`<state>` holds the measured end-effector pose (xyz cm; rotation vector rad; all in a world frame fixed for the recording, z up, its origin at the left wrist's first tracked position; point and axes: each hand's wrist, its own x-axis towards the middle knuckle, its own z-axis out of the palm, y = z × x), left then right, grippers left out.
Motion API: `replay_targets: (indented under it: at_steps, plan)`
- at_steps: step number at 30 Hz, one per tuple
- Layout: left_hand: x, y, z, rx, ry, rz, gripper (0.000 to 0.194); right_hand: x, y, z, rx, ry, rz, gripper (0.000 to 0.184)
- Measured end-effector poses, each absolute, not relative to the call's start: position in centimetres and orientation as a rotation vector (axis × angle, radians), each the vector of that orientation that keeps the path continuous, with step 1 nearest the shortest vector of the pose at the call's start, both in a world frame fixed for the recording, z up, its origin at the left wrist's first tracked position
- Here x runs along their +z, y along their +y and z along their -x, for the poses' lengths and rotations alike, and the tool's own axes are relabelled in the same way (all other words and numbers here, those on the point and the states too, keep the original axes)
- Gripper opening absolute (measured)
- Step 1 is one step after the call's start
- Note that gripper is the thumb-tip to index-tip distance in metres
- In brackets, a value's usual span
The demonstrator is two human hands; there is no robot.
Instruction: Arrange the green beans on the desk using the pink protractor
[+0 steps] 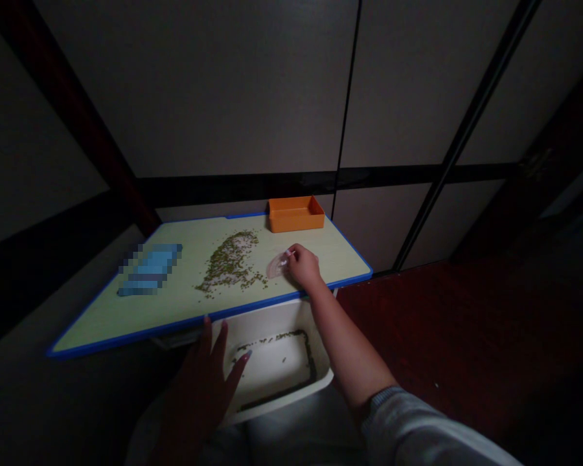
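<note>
My right hand (302,266) is closed around the white handle of a small, pale pink, see-through fan-shaped tool (274,265), whose exact kind I cannot make out. Its flat part is down at the tabletop. To its left, many small green beans or seeds (230,262) lie in a loose heap. My left hand (206,375) is dark, with fingers spread over the left side of a white plastic basin (272,404); whether it grips the rim is unclear. The basin is below the table's front edge, with more green bits along the edges of its floor.
The pale table (126,323) has a blue edge. An orange open box (297,222) stands at its back right, and a blurred blue object (151,266) lies on the left. Cabinet panels (247,97) rise behind; dark red floor (418,349) shows at right.
</note>
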<state>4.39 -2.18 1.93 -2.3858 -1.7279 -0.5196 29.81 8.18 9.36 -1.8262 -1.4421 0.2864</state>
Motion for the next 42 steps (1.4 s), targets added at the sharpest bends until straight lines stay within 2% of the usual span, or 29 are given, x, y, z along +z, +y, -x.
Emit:
replay_targets:
  at_steps: [42]
  plan:
    - [2.32, -2.31, -4.59, -0.528, -1.771, 2.403, 0.071, 9.29, 8.14, -29.59, 0.259, -1.509, 1.755, 0.016]
